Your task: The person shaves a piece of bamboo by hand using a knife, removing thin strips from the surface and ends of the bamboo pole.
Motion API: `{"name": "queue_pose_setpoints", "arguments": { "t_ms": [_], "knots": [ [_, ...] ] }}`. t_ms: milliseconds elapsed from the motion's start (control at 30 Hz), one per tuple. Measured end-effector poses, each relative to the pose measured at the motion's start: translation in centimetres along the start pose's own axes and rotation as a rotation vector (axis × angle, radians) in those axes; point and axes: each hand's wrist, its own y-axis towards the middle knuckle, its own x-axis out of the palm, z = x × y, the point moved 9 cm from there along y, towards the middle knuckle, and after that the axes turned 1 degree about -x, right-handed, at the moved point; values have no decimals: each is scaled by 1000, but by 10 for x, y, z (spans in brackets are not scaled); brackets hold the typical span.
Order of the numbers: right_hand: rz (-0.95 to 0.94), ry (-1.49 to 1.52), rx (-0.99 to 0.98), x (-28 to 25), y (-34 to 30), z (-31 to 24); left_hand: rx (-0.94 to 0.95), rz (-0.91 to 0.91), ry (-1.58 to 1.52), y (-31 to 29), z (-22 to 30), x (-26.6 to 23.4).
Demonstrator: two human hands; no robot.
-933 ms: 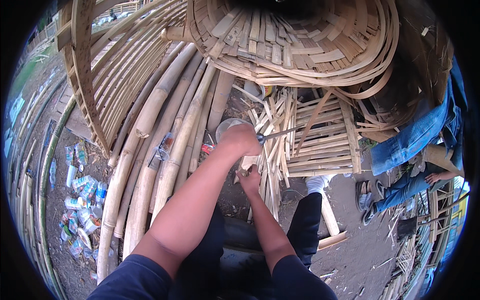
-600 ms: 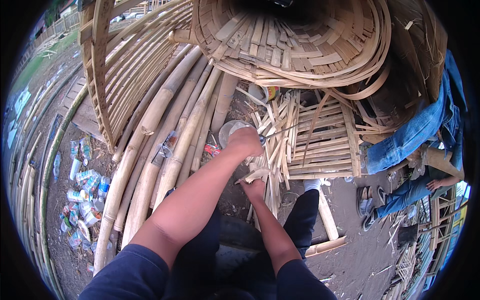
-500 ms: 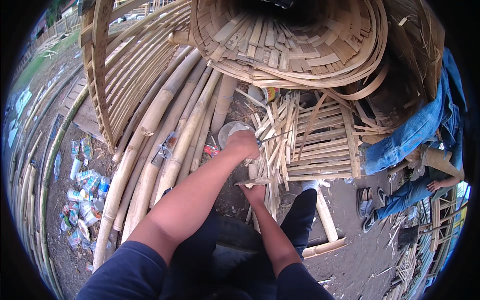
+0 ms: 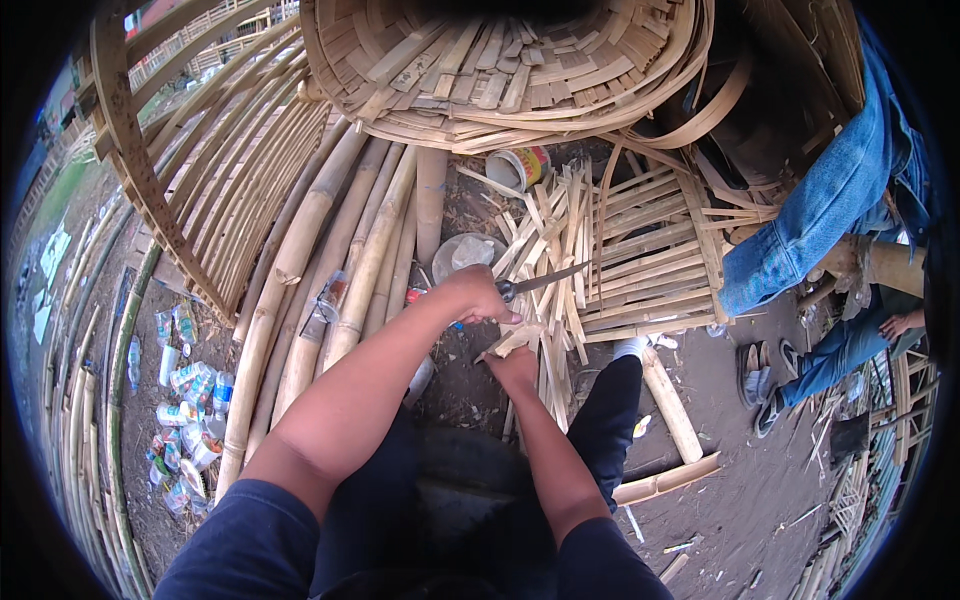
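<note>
My left hand (image 4: 474, 292) is closed round the dark handle of a knife (image 4: 548, 279). Its long blade points right, over a heap of split bamboo strips (image 4: 566, 235). Just below and to the right, my right hand (image 4: 514, 371) is closed on a pale bamboo piece (image 4: 520, 339), mostly covered by the fingers. The two hands are close together, the knife hand higher. Beside the heap lies a slatted bamboo panel (image 4: 650, 250), partly covered by strips.
Thick bamboo poles (image 4: 350, 290) lie on the left, with plastic litter (image 4: 190, 400) beyond them. A large woven basket (image 4: 480, 120) stands ahead. Behind my left hand are a grey round lid-like thing (image 4: 445, 262) and a printed tub (image 4: 520, 168). Another person's denim-clad leg (image 4: 800, 230) is at right.
My left hand with the knife has moved down toward my right hand. The view has shifted, so the basket sits farther left and higher.
</note>
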Motion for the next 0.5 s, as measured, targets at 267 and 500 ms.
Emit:
{"name": "queue_pose_setpoints", "arguments": {
  "t_ms": [267, 500],
  "knots": [
    [23, 73, 33, 3, 8, 18, 12, -121, -91, 13, -1, 15],
    [-5, 176, -7, 13, 8, 7, -59, -102, -134, 10, -7, 8]
  ]
}}
